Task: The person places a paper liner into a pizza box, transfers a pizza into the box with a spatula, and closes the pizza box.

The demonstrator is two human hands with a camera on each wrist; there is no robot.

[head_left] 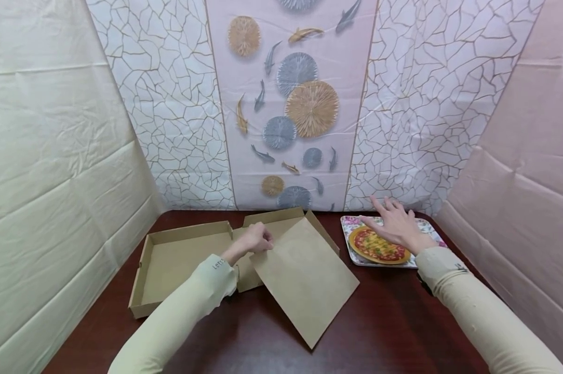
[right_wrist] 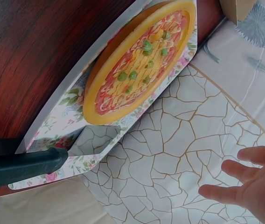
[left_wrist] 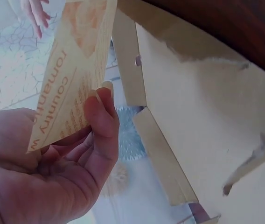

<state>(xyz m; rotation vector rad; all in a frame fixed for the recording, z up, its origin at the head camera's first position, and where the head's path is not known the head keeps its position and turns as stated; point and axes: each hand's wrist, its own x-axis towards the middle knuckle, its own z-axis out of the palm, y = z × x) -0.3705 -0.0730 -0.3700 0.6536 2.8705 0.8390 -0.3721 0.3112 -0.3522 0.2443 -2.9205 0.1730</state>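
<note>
In the head view my left hand point(head_left: 255, 239) pinches a sheet of brown paper point(head_left: 307, 280) at its left corner, and the sheet slants down over the table. The left wrist view shows the sheet's other face point(left_wrist: 72, 79), printed with orange lettering, between thumb and fingers. Behind it lies an unfolded cardboard pizza box point(head_left: 178, 262); the sheet covers part of its lid point(head_left: 279, 222). My right hand point(head_left: 396, 226), fingers spread and holding nothing, is over a floral tray point(head_left: 424, 226). On that tray sits a pizza point(head_left: 379, 246) with a yellow crust.
A pizza server with a dark handle point(right_wrist: 25, 167) and shiny blade point(right_wrist: 93, 141) lies on the tray in the right wrist view. The dark red table point(head_left: 393, 322) ends at a patterned cloth backdrop point(head_left: 183, 130), with plain cloth walls point(head_left: 66, 156) at both sides.
</note>
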